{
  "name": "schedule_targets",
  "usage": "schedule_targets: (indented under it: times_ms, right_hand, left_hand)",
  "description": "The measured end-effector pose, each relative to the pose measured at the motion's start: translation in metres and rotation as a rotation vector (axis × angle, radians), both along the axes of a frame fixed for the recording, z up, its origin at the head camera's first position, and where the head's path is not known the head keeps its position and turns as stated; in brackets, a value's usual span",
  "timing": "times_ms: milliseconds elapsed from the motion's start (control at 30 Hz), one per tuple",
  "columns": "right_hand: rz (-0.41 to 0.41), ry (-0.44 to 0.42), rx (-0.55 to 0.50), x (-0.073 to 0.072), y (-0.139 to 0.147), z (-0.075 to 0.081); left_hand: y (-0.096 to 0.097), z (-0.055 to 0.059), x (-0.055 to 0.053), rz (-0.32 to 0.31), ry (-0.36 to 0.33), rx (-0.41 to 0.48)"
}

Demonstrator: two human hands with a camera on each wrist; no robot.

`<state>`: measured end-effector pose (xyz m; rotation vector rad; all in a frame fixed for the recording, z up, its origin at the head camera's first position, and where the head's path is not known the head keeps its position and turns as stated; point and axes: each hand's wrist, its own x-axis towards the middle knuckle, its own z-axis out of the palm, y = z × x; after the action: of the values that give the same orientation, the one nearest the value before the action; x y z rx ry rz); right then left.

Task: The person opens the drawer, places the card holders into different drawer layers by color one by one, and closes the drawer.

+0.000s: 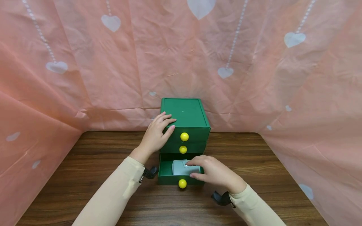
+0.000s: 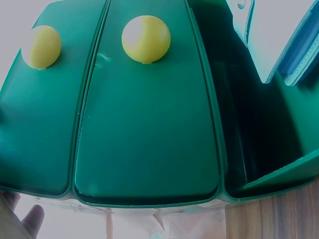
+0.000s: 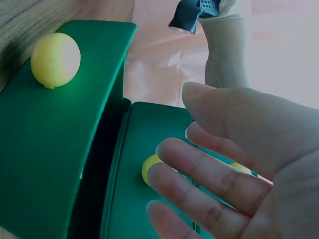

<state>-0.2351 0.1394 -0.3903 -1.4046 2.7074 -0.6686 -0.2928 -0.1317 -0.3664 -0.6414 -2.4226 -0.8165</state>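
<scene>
A small green chest of drawers (image 1: 185, 113) with round yellow knobs (image 1: 184, 137) stands on the wooden table. Its bottom drawer (image 1: 165, 179) is pulled out; the two above are closed. Inside lies a pale blue wallet (image 1: 179, 168) with a snap flap, its layered edge visible in the left wrist view (image 2: 274, 35). My left hand (image 1: 156, 133) rests on the chest's top left edge, fingers spread. My right hand (image 1: 213, 171) is over the drawer's right side, fingertips and thumb overlapping the wallet. In the right wrist view the fingers (image 3: 199, 164) are loosely bent with nothing between them.
Pink cloth (image 1: 181, 62) printed with white hearts hangs behind the chest and along both sides. The brown wood-grain table (image 1: 107, 163) extends left and right of the chest. A dark camera mount (image 1: 222, 198) is strapped to each wrist.
</scene>
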Motion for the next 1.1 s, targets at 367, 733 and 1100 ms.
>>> schedule_targets:
  times_ms: [367, 733, 1100]
  right_hand:
    - [0.053, 0.022, 0.024, 0.006, -0.008, -0.011]
    - [0.055, 0.033, 0.071, 0.012, -0.020, -0.023]
    - [0.029, 0.176, 0.131, 0.017, -0.029, -0.037]
  left_hand:
    - [0.000, -0.001, -0.001, -0.009, 0.008, 0.008]
    - [0.000, 0.000, -0.001, -0.009, -0.002, 0.010]
    - [-0.001, -0.001, 0.000, -0.007, 0.002, 0.011]
